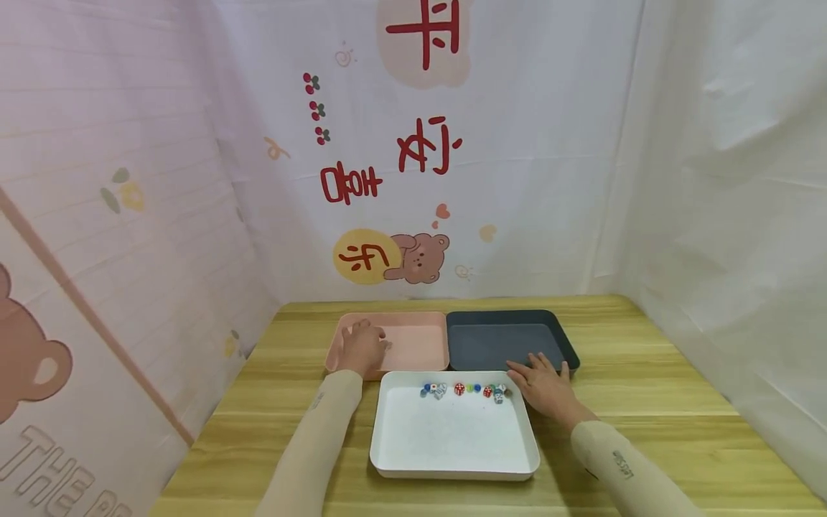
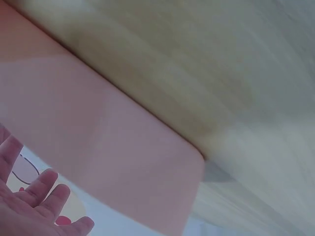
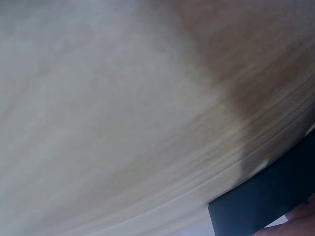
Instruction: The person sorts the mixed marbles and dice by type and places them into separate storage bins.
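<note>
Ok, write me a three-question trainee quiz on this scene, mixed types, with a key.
1. Fill in: from the wearer's seat, the dark tray sits to the ____ of the pink tray.
2. True or false: the dice lie along the near edge of the white tray.
3. Which tray is the left hand at? A) white B) pink C) dark

Key: 1. right; 2. false, they lie toward its far edge; 3. B
</note>
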The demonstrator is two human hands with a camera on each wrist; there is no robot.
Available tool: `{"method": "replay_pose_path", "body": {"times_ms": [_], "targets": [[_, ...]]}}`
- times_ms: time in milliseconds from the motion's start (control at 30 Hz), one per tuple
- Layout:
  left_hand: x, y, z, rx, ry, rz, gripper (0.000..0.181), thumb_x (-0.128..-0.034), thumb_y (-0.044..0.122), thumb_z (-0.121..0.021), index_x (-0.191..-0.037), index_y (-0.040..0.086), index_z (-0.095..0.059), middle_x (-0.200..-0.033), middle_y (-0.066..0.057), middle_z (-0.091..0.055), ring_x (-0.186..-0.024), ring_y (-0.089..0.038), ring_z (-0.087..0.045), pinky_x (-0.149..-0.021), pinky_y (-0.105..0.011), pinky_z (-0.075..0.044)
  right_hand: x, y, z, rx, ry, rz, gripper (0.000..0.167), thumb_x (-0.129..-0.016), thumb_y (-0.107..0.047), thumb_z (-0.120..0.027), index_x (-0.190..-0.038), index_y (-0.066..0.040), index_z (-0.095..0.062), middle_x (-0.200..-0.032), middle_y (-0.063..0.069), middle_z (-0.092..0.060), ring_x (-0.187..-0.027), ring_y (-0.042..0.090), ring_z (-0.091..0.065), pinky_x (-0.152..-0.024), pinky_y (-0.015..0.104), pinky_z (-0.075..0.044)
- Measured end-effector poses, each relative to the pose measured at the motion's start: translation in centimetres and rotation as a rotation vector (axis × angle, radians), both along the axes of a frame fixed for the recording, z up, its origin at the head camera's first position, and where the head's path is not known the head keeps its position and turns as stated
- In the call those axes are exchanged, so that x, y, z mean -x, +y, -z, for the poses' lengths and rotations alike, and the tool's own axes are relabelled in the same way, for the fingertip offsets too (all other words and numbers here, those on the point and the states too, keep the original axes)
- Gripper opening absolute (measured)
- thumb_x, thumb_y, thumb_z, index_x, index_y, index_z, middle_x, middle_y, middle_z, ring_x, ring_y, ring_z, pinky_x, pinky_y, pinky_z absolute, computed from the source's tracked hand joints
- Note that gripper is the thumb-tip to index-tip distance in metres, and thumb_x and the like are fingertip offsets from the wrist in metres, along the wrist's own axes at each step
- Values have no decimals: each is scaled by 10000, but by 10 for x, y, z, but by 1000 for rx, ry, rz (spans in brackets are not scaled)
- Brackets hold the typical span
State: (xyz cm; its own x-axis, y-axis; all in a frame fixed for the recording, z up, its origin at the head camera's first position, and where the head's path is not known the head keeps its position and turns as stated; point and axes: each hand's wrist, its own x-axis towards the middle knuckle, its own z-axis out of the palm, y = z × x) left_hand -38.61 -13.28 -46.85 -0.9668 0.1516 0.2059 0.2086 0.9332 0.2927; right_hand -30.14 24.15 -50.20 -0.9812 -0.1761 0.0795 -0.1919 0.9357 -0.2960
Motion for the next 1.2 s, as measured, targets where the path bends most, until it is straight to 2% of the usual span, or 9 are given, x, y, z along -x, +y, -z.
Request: {"method": "replay_pose_path", "body": {"times_ms": [167,333,633,767,933,1067,1200], "targets": [[0,-4,-5,67,13,-5,210,-982,239,-641,-1118,123,-752,-1195,-114,-599,-1223,-356,-474,-1094,-657,-212,0,2,-3,-21,6,-5,500,-1070,-452,-366,-1445,-170,-540,-1495,317,-364,-1418,522,-210,-1017,800,-43],[1,-10,-3,54,27,3,188,-978,230,-646,-1095,133,-757,-1158,-79,-625,-1242,-339,-472,-1097,-646,-218,-1,1,-7,-15,-3,-7,494,-1069,-443,-378,-1443,-165,-542,-1495,317,-363,-1418,523,-207,-1018,799,-40],[-5,-19,-10,70,16,31,199,-959,245,-668,-1095,132,-759,-1215,-99,-611,-1246,-333,-465,-1085,-642,-229,3,4,-9,-20,36,-25,541,-1060,-462,-398,-1457,-113,-515,-1490,337,-354,-1407,534,-223,-1027,790,-63],[-7,-22,-12,50,-8,39,213,-963,251,-666,-1113,125,-750,-1261,-104,-588,-1294,-337,-418,-1103,-639,-185,5,17,-16,-3,44,10,589,-1053,-483,-399,-1477,-82,-475,-1496,361,-314,-1398,556,-209,-1021,793,-73],[-11,-23,-13,38,-11,64,204,-965,262,-669,-1102,132,-747,-1348,-137,-554,-1340,-336,-385,-1110,-649,-169,6,42,-23,-5,4,77,718,-1038,-563,-348,-1501,-16,-395,-1495,422,-217,-1376,608,-154,-1005,804,-65],[-15,-23,-13,54,4,99,185,-957,262,-678,-1078,142,-749,-1354,-164,-545,-1325,-369,-406,-1089,-663,-215,6,57,-21,-40,-9,117,769,-1033,-590,-320,-1498,20,-370,-1477,450,-194,-1362,618,-161,-988,814,-87],[-22,-23,-14,57,14,119,188,-953,258,-682,-1077,136,-754,-1332,-178,-564,-1306,-390,-430,-1085,-649,-243,6,64,-16,-46,-19,122,763,-1034,-577,-342,-1495,30,-372,-1481,446,-193,-1363,610,-178,-982,819,-84]]}}
